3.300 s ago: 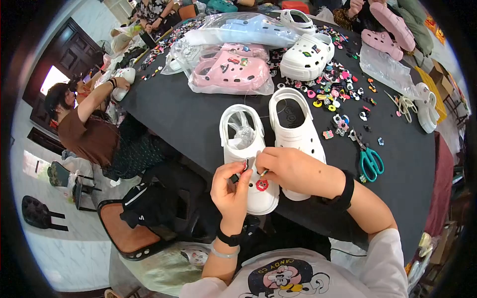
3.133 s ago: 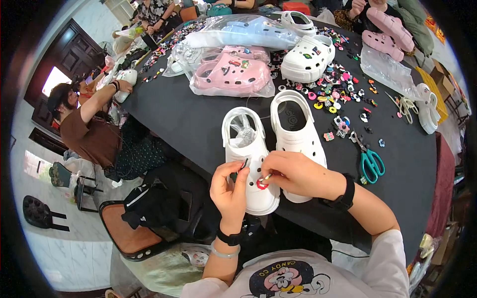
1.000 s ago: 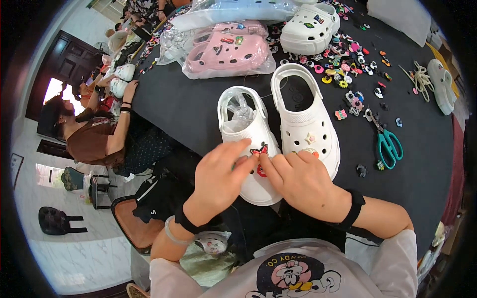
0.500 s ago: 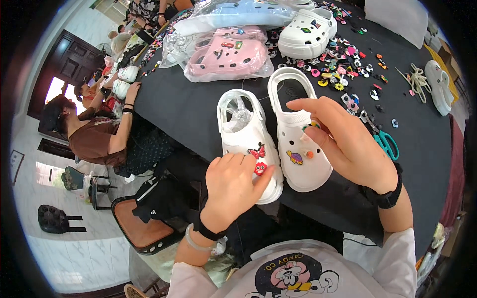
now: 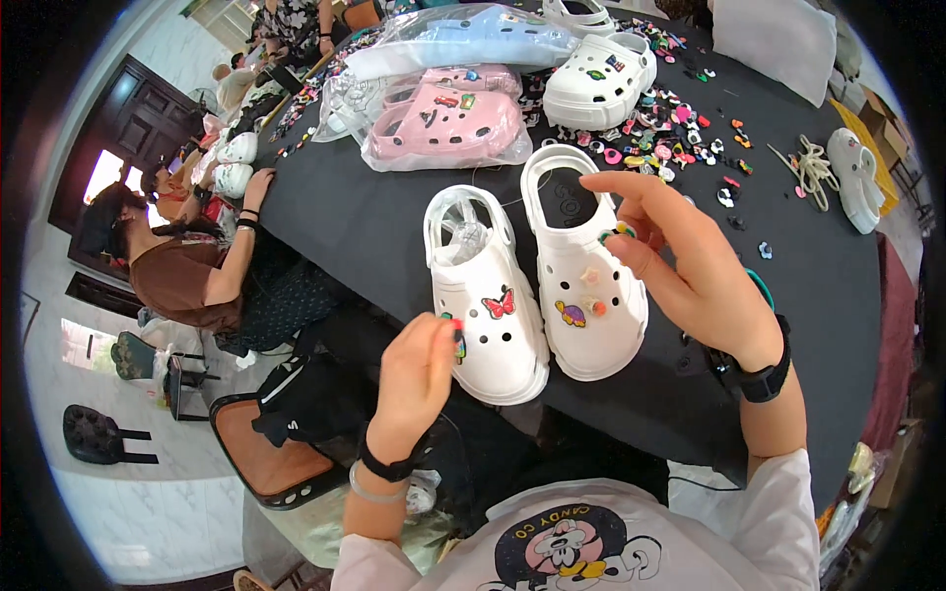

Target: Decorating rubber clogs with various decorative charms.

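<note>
Two white clogs lie side by side in front of me, toes toward me. The left clog (image 5: 485,369) bears a red butterfly charm (image 5: 500,303); a colourful charm beside my left fingers is partly hidden. On the right clog (image 5: 601,345) sit a purple-and-orange charm (image 5: 571,314), a pale star charm (image 5: 590,276) and a small orange one. My left hand (image 5: 416,369) pinches a small red charm (image 5: 456,324) at the left clog's outer side. Above the right clog, my right hand (image 5: 690,271) holds a small green-and-yellow charm (image 5: 617,232) between thumb and fingers.
Loose charms (image 5: 680,133) are scattered over the black table. Behind the clogs lie a bagged pink clog (image 5: 448,123), a bagged light-blue one (image 5: 473,39) and a decorated white clog (image 5: 596,84). Cord (image 5: 813,169) and another clog (image 5: 855,177) are at right. A co-worker (image 5: 187,281) sits at left.
My left hand has moved left off the left clog's front, and the red charm there has come out into its fingers. A pale star charm now shows on the right clog.
</note>
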